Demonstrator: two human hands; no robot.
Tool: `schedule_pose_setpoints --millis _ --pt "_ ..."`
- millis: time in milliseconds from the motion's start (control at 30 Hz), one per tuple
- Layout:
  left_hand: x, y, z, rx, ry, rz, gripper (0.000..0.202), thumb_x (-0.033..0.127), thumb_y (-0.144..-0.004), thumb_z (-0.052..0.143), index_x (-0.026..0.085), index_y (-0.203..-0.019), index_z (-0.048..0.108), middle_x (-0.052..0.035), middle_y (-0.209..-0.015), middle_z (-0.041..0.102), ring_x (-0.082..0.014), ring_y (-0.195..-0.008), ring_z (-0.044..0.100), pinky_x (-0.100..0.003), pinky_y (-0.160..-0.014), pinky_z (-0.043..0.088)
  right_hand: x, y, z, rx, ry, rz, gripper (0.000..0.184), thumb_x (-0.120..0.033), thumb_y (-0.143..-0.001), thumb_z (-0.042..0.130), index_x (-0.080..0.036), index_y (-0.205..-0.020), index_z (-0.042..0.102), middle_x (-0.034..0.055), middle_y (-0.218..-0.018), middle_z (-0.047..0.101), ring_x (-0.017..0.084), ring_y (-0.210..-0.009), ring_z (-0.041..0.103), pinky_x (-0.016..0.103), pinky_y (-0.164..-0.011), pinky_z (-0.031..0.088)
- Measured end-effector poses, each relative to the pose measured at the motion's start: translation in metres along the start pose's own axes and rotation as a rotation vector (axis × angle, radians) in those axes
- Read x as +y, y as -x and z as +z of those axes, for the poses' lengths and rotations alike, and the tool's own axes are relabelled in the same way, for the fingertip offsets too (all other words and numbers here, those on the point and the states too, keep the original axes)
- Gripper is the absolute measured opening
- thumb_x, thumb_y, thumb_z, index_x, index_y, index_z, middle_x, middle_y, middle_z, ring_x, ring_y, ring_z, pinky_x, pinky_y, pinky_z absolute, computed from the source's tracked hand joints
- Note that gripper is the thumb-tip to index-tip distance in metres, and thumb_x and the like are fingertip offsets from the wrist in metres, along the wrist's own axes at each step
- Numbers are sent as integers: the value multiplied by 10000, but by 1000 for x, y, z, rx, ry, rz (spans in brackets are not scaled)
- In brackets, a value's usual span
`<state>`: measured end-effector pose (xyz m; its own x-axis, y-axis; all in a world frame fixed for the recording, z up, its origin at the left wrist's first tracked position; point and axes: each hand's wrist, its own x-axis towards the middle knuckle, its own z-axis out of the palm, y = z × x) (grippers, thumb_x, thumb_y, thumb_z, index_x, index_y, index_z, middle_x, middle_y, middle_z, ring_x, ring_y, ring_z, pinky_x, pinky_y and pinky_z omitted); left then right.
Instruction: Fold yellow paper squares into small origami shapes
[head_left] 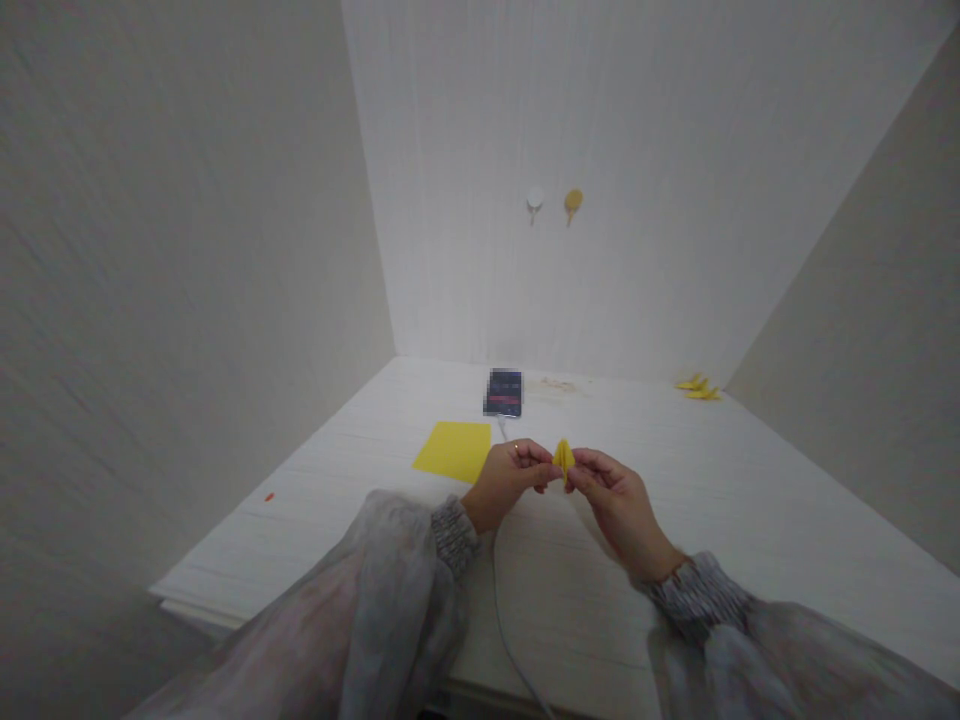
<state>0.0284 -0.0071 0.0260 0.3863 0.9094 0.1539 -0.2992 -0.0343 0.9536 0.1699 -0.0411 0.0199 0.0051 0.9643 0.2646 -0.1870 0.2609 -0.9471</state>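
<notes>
Our L hand (514, 475) & R hand (621, 497), pinched nearly closed, grip folded yellow paper (563, 457); white streaked tabletop (750, 520) below, pale wall (465, 200) behind.

The left grip (516, 474) partly hides the folded yellow paper (563, 456).

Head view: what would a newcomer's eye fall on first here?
Probably the small folded yellow paper, bright against the pale tabletop and held between the fingertips of the left hand and the right hand, each with its own grip. Next would likely come the flat yellow sheet beyond and left of the left hand, then the yellow folded pieces near the tabletop's far right corner.
</notes>
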Motion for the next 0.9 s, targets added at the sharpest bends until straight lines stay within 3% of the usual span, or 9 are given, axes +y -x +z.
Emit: schedule_pose_setpoints --millis 167,367,600,800,900 --pt "1 1 -1 -39 -51 16 199 298 -632 614 105 -649 570 18 -507 517 -54 -442 452 -188 -462 369 -2 0 1 -46 -64 29 131 -211 -675 616 -184 -803 604 -9 -665 570 105 -600 481 238 -598 376" --pt "3 2 1 -50 -59 30 196 290 -612 631 106 -650 574 17 -523 520 -55 -447 455 -186 -455 375 0 -2 1 -77 -110 42 107 -208 -671 612 -177 -772 600 -7 -659 560 105 -593 470 236 -582 362" --pt "3 1 2 17 -127 41 205 309 -648 593 109 -694 583 20 -505 521 -55 -430 455 -183 -443 371 -2 0 3 -13 -23 26 94 -207 -667 625 -180 -748 587 -23 -620 546 100 -577 473 236 -583 361" --pt "2 2 1 -15 -110 27 242 337 -686 552 99 -720 577 15 -494 513 -61 -444 461 -194 -466 388 -5 2 5 38 47 -25 60 -200 -660 630 -180 -659 573 -41 -571 507 87 -536 456 223 -541 357" --pt "1 2 1 -25 -81 17 265 334 -619 622 104 -738 566 18 -533 522 -61 -467 468 -198 -473 400 -6 1 6 50 64 -48 70 -202 -659 628 -183 -630 566 -44 -555 487 88 -528 448 222 -527 354"
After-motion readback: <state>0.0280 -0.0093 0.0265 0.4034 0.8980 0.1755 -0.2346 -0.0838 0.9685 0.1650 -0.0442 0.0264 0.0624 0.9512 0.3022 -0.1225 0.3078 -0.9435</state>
